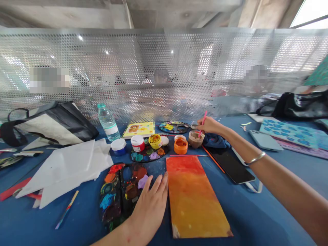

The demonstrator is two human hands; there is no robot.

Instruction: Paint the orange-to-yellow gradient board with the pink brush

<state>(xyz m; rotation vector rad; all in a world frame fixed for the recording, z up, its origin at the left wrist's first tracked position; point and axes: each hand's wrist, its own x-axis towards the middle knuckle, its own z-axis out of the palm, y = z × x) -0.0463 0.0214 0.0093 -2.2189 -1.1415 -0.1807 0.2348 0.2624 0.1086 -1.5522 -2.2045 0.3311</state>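
Observation:
My right hand (211, 125) grips a pink paintbrush (204, 119), its lower end dipped in a small tub of murky brownish water (196, 139). Flat, with fingers stretched out, my left hand (153, 196) rests over the right part of a dark paint palette (112, 205). Its fingertips reach the left edge of a painted panel (196, 201), which fades from red at the top through orange to yellow-ochre. Beyond the panel stand an orange paint jar (180, 146), a yellow one (155, 141), a red one (137, 143) and a blue one (118, 147).
A water bottle (108, 123) stands at the back left, near white sheets (64, 164) and a black bag (64, 119). Right of the panel lie a black tablet (230, 165), a dark blue cloth (216, 140) and a phone (265, 140). A perforated metal screen (179, 99) closes off the back.

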